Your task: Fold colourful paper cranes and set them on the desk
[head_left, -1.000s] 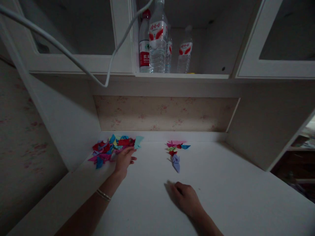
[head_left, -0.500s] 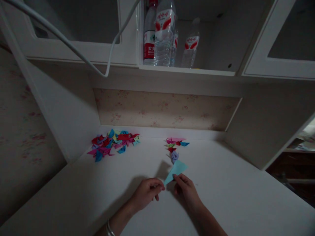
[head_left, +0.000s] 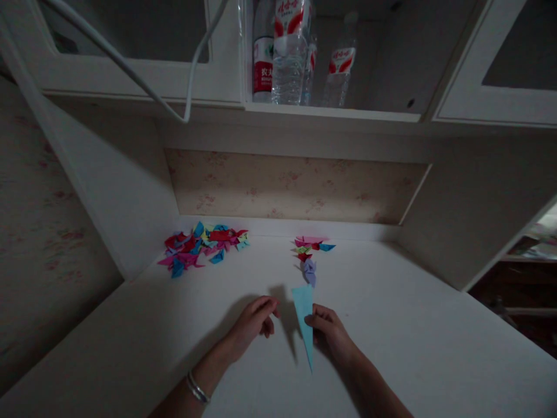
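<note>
A light blue folded paper triangle [head_left: 304, 316] stands on edge on the white desk [head_left: 391, 348], its narrow tip pointing toward me. My right hand [head_left: 328, 334] pinches its right side, fingers closed on the paper. My left hand [head_left: 255, 322] rests on the desk just left of the paper, apart from it, with its fingers loosely curled and nothing in them. A bracelet sits on my left wrist.
A heap of colourful folded paper pieces [head_left: 202, 248] lies at the back left of the desk. A smaller row of folded pieces [head_left: 310, 255] lies at the back centre. Water bottles [head_left: 289, 52] stand on the shelf above. A white cable [head_left: 130, 75] hangs at upper left.
My left hand drew back from the heap with a blue paper and passed it to my right hand. The paper has turned from lying sideways to pointing toward me, and my left hand let go.
</note>
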Motion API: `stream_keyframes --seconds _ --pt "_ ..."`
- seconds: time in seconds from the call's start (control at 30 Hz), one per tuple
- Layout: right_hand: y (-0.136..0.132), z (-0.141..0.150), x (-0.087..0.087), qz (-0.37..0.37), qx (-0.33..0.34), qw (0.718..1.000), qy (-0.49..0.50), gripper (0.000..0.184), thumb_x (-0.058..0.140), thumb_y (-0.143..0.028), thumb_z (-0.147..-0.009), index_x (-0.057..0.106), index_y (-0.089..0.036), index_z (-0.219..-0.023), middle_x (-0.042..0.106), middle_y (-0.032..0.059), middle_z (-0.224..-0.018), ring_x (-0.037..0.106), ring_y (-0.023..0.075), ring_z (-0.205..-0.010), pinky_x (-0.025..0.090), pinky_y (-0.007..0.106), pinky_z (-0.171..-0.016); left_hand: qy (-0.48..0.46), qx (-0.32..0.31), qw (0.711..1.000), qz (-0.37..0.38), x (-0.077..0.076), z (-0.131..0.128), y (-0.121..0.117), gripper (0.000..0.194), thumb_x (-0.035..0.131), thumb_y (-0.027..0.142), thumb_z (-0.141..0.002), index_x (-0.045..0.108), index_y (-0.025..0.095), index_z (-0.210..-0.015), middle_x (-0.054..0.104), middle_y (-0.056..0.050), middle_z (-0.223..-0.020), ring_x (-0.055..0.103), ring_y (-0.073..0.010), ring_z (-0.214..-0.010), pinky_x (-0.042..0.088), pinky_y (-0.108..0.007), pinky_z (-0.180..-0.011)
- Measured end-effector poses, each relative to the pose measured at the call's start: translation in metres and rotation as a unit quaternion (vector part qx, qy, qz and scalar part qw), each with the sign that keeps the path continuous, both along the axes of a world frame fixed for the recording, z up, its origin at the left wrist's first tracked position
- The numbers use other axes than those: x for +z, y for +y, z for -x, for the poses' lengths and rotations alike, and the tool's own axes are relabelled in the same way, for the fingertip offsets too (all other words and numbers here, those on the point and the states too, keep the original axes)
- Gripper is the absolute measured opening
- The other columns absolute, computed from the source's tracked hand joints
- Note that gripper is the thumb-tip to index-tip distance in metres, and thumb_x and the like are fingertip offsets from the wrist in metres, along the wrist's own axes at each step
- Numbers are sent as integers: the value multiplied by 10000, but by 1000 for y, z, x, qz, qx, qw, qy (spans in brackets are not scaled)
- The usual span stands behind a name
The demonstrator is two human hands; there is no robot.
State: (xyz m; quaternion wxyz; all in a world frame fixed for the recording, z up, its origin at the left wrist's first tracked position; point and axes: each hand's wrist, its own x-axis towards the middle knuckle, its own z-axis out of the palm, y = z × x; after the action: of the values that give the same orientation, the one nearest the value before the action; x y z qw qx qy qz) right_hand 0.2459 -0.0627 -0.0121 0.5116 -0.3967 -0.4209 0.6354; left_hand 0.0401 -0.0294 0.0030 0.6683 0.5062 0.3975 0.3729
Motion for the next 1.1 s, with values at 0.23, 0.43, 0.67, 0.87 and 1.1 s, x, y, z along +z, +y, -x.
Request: stream_keyframes --seconds 0.23,0.43,0.67,0.87,1.1 --pt "-7 -1 9 -62 106 981 -149 229 649 -280 -703 468 -172 -615 426 -51 -579 350 80 -527 245 229 -511 61 -81 994 -46 12 0 -8 398 601 498 -773 621 146 -957 587 1 -741 519 -92 -583 354 -216 -519" --pt "-9 1 13 -73 94 976 -182 263 658 -336 -728 483 -178 -611 430 -50 -581 347 91 -532 245 237 -514 81 -111 988 -66 6 2 -6 298 618 440 -758 628 143 -752 527 33 -595 461 -95 -557 337 -229 -545" --pt "-1 -1 -4 -64 5 981 -184 332 660 -484 -750 551 -175 -694 426 -48 -586 350 98 -536 245 237 -516 89 -91 991 -48 10 2 -7 296 623 433 -740 632 138 -721 541 25 -574 459 -98 -535 317 -237 -539" --pt "0 -2 -3 -75 2 978 -197 362 633 -514 -781 602 -159 -718 431 -43 -593 348 101 -554 248 239 -527 50 -61 996 -44 11 0 -7 371 579 514 -769 590 145 -732 561 16 -618 465 -82 -493 303 -226 -492" --pt "-4 0 5 -76 24 975 -209 389 637 -541 -769 579 -166 -685 408 -44 -591 334 102 -555 244 238 -532 20 -36 999 -33 2 1 -4 377 573 527 -791 575 155 -847 525 40 -585 464 -81 -475 299 -212 -467"
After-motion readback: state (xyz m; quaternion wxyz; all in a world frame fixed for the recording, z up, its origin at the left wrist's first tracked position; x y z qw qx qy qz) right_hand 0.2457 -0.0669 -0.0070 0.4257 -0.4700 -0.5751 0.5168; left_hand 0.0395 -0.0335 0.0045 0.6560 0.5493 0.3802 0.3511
